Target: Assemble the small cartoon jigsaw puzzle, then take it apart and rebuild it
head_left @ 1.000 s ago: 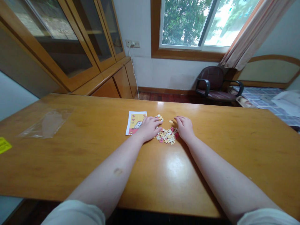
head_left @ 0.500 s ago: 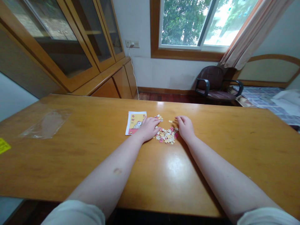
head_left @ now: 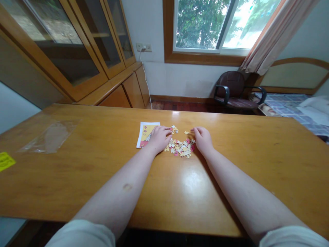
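Observation:
A loose heap of jigsaw puzzle pieces [head_left: 181,148] in cream, yellow and pink lies on the table between my hands. Behind it is a smaller cluster of pieces [head_left: 174,129], and a single yellow piece [head_left: 186,132] lies apart, close to my right fingertips. My left hand [head_left: 159,138] rests palm down over the right part of a picture card [head_left: 142,137], its fingers and thumb apart at the heap's left side. Curled in at the heap's right edge, my right hand [head_left: 203,140] has its fingers closed; whatever they may hold is hidden.
The wooden table [head_left: 102,171] extends widely on both sides. A clear plastic bag [head_left: 52,137] lies flat at the left, with a yellow label [head_left: 6,161] near the left edge. Beyond the table stand a glass-door cabinet [head_left: 102,79] and a dark office chair [head_left: 231,89].
My left hand has shifted slightly left, covering more of the card and exposing pieces at the heap's left side. My right hand stays almost still.

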The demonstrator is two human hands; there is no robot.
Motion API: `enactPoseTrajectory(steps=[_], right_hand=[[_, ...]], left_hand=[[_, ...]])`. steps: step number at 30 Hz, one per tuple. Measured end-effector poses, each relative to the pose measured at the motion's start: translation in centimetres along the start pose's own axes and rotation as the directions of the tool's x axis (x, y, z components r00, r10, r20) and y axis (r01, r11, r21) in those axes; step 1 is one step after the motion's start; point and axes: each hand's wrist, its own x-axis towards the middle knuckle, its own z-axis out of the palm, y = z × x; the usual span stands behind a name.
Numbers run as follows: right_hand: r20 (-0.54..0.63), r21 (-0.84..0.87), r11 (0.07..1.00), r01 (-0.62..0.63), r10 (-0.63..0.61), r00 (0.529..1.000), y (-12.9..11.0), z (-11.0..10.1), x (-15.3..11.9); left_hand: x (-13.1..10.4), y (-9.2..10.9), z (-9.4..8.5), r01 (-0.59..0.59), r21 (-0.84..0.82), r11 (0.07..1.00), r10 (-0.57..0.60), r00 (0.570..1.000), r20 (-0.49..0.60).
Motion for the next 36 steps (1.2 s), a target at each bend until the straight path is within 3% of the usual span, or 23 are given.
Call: enactPoseTrajectory(steps=[5,10,14,24,36], right_hand=[[0.057,-0.058,0.998,-0.024,0.027,0.998,-0.3,-0.8,0.0],[0.217,-0.143,0.98,0.138,-0.105,0.97,-0.8,-1.4,-0.1],[0.283,-0.201,0.962,0.185,-0.124,0.951,-0.9,-1.2,-0.2],[0.282,-0.338,0.925,0.173,-0.076,0.957,-0.9,-0.4,-0.4],[0.254,-0.299,0.936,0.183,-0.107,0.961,-1.2,-0.3,-0.5]], left_hand=[[0.0,-0.2,0.5,-0.013,0.022,1.0,0.012,0.998,0.056],[0.0,-0.2,0.5,-0.011,-0.024,1.0,0.011,1.0,0.005],[0.1,-0.1,0.3,0.0,-0.057,0.998,0.0,1.0,-0.014],[0.1,-0.1,0.4,0.004,-0.074,0.997,-0.007,0.999,-0.039],[0.1,0.0,0.4,-0.002,-0.078,0.997,0.0,0.999,-0.032]])
